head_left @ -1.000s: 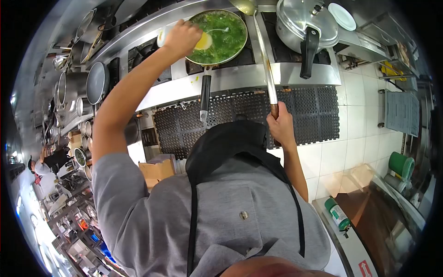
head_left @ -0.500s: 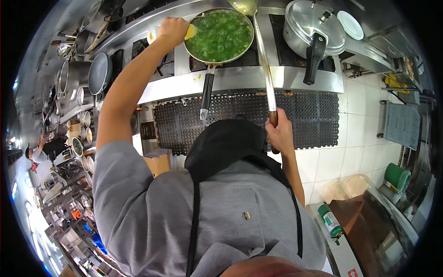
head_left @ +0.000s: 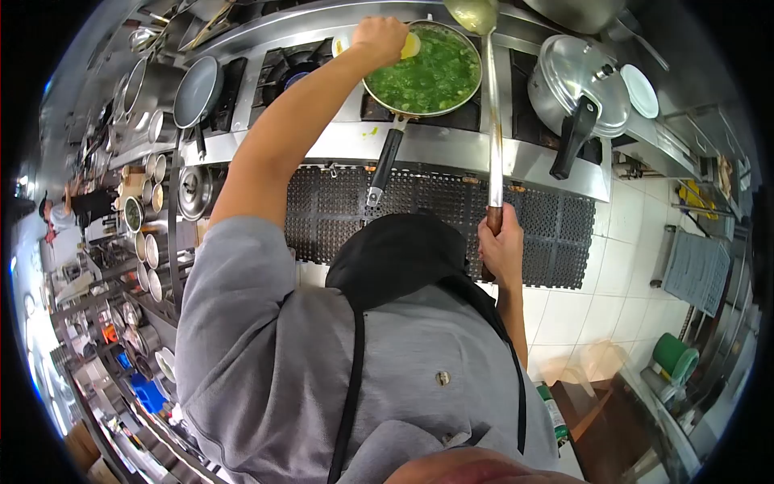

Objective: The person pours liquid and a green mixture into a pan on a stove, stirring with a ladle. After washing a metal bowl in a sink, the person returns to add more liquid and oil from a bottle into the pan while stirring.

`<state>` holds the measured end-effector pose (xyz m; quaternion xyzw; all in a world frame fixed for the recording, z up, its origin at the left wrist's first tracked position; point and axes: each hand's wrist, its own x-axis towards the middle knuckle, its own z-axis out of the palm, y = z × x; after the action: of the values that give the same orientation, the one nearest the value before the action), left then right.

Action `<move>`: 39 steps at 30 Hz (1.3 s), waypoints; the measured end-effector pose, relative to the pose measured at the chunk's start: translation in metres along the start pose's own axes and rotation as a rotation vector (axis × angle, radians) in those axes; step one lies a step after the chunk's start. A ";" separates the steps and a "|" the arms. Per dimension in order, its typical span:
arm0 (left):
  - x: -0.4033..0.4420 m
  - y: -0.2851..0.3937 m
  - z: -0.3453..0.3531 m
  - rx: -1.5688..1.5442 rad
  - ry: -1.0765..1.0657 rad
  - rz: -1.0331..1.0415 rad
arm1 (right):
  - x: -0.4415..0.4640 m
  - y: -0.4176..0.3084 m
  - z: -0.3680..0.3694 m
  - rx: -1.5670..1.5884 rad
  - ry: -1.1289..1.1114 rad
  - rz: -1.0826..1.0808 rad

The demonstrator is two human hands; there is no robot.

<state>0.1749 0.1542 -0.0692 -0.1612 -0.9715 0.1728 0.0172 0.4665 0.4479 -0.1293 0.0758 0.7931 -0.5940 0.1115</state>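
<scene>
My left hand is closed around a white and yellow object, mostly hidden by my fingers, at the left rim of a frying pan. Green leafy food in liquid fills this frying pan, which sits on the stove with its black handle toward me. My right hand grips the brown handle of a long metal ladle. The ladle extends away from me along the pan's right side, its bowl raised near the far edge of the stove.
A pressure cooker stands on the right burner, with a white plate beside it. On the left are a lit burner and a grey frying pan. A black rubber mat covers the floor before the stove. Another person stands far left.
My left hand has moved right relative to the pan, bringing the white and yellow object over its rim. The whole view has shifted. My right hand still holds the ladle.
</scene>
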 end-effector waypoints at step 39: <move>-0.003 -0.010 0.014 0.248 0.130 -0.007 | -0.007 -0.017 -0.001 0.255 -0.056 0.084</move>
<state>0.1732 0.1398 -0.0784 -0.1651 -0.9402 0.2806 0.1004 0.4687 0.4442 -0.1116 0.1057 0.7039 -0.6867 0.1477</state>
